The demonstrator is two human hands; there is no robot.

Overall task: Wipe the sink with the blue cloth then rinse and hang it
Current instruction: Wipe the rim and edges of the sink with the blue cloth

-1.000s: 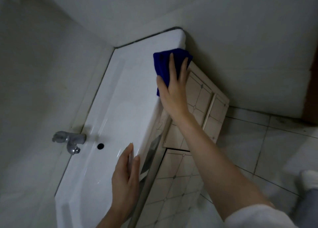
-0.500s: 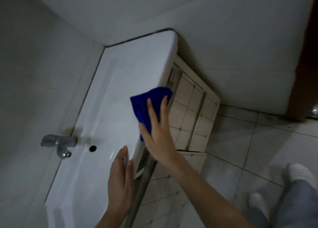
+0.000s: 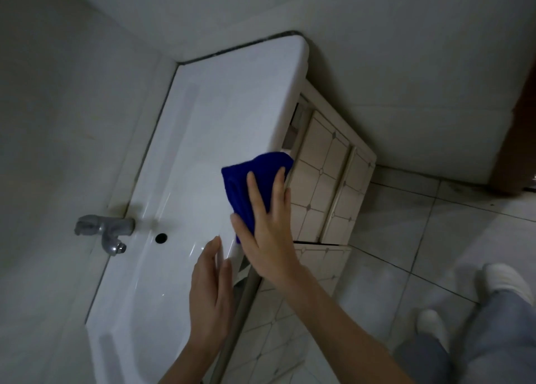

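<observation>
The right hand [image 3: 268,224] lies flat, fingers apart, pressing the blue cloth [image 3: 249,180] on the sink [image 3: 220,108]'s right front rim; the left hand [image 3: 210,296], open, braces just nearer. Risk: the unclamped cloth slides off the rounded rim to the floor [image 3: 420,238].

Blue cloth [image 3: 243,180] partly hidden under right hand [image 3: 268,232]

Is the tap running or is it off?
Off, as far as can be seen. No water falls from the tap, and the sink below its spout looks bare, with no stream or splash.
</observation>
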